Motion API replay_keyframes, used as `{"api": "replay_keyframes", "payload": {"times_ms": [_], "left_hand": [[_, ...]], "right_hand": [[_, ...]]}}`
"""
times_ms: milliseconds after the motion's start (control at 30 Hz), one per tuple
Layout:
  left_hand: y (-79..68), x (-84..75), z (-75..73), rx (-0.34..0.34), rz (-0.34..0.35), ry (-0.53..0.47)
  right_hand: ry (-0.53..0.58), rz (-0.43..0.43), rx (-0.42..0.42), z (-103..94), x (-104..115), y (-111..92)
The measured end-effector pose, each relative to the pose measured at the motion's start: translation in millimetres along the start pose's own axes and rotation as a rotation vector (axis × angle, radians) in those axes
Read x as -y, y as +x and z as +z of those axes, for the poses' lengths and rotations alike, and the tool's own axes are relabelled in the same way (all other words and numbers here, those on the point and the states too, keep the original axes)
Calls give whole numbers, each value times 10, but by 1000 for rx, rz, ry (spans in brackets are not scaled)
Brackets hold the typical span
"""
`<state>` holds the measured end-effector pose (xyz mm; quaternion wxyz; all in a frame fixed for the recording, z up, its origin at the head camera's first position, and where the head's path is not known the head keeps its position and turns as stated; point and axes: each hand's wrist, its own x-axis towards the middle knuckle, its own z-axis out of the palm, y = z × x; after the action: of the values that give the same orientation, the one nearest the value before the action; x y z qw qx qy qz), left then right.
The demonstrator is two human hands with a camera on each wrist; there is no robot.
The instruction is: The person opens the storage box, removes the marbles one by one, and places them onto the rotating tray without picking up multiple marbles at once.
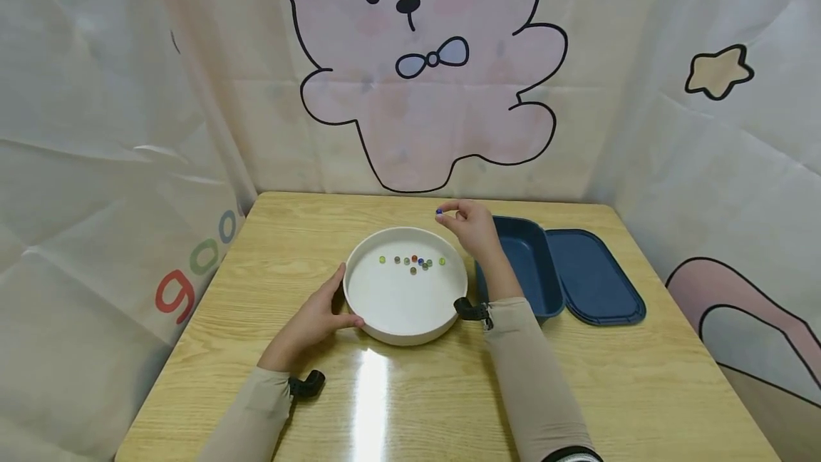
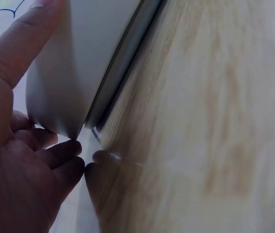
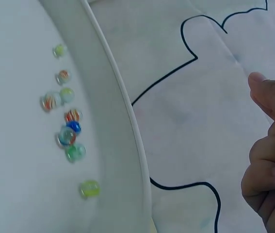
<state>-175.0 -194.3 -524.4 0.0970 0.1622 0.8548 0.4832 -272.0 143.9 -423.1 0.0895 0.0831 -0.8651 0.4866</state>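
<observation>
A round white tray with a raised rim sits on the table, several glass marbles scattered across its far half. In the right wrist view, green, orange-swirled and blue marbles lie in a loose line near the tray wall. My left hand holds the tray's left side, its thumb along the wall and the fingers bent at the edge. Beyond the tray's far right rim, my right hand pinches a blue marble between thumb and forefinger, raised above the table. The right wrist view does not show that marble.
Right of the tray stands a dark blue rectangular container, partly behind my right forearm. A matching blue lid lies flat beside it. The wooden table meets a printed curtain at its back edge.
</observation>
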Motion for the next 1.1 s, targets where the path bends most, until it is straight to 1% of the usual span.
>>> {"api": "replay_keyframes", "payload": {"times_ms": [167,333,467,567,667,800,933,1100], "left_hand": [[9,4,0,-4,14,-11],[60,-3,26,1,27,-4],[98,1,24,16,48,-37],[113,-24,1,15,58,-47],[108,-41,-25,9,41,-13],[93,-26,-44,5,22,21],[78,7,-46,4,21,-4],[56,34,-40,12,17,-25]], "right_hand": [[43,-18,13,164,50,32],[120,23,3,299,13,-9],[128,49,0,419,0,-35],[101,59,16,494,-19,-30],[60,73,62,561,-53,-24],[-16,99,123,640,-84,-21],[-84,120,158,704,-91,-15],[-137,145,211,759,-94,-13]]}}
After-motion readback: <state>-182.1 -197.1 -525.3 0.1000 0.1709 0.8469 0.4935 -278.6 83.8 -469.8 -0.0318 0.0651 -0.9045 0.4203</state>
